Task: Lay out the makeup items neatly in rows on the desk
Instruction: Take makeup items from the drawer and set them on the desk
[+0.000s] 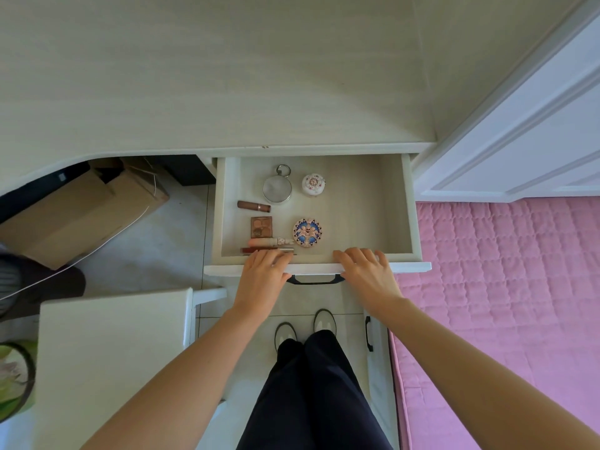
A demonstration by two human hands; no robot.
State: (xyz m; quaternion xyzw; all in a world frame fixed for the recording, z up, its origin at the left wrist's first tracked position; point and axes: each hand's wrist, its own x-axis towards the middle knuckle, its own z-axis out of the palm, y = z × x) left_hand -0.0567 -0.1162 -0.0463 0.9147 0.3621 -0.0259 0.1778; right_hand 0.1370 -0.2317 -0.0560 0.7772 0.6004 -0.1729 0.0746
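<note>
**Still in the drawer: nothing on the bench yet**

Clearly the makeup items all lie inside the open drawer (410,222), below the front edge of the pale bench (227,76), which carries none of them. Towards the back sit a round mirror compact (277,189) with a ring and a small white patterned jar (313,185). Nearer the front lie a brown lipstick tube (254,206), a square palette (261,227), a round blue-and-gold compact (307,232) and a pink tube (271,241), with what may be a thin dark stick just behind the drawer's front wall, half hidden.

All look small, light and rigid. The tubes would roll, so pinch them mid-length; the compacts are smooth and best taken by the rim, the mirror one gently, since glass may crack.

Both hands rest on the drawer's front edge, fingers relaxed and loosely spread, holding nothing. The left hand (264,271) reaches over beside the tubes; the right hand (365,269) lies further along.
</note>
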